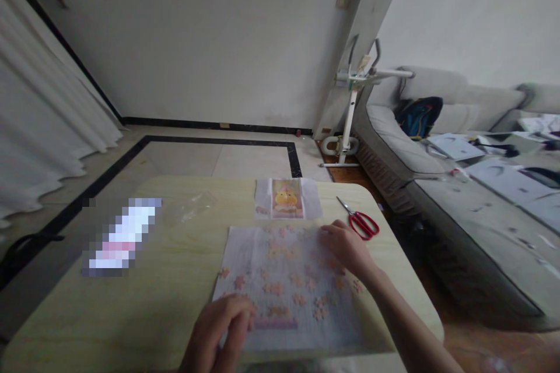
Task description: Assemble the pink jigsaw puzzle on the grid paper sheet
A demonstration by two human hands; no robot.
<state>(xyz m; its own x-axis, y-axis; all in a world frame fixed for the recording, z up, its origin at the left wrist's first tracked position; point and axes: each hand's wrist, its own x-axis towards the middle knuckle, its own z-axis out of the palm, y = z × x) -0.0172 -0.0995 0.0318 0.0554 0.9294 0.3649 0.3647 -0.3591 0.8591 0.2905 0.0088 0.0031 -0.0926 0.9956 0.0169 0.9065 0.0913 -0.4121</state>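
A white sheet [306, 335] lies on the table, scattered with small jigsaw puzzle pieces [273, 288] in orange and pink tones. A short pink-purple strip, perhaps joined pieces [275, 323], sits near its lower edge. My left hand [225, 320] rests at the sheet's lower left, its fingers curled close to that strip. At the upper right of the sheet is my right hand [343, 245], with fingers drawn together and tips down; motion blurs it. Whatever either hand pinches is hidden. Beyond the sheet lies a picture [287, 198] of a yellow figure on white paper.
Red-handled scissors [361, 221] lie right of the picture. A clear plastic bag [196, 207] and a pixelated bright device [125, 239] are on the left of the table [175, 297]. A grey sofa [476, 233] and white exercise stand [349, 111] are beyond, to the right.
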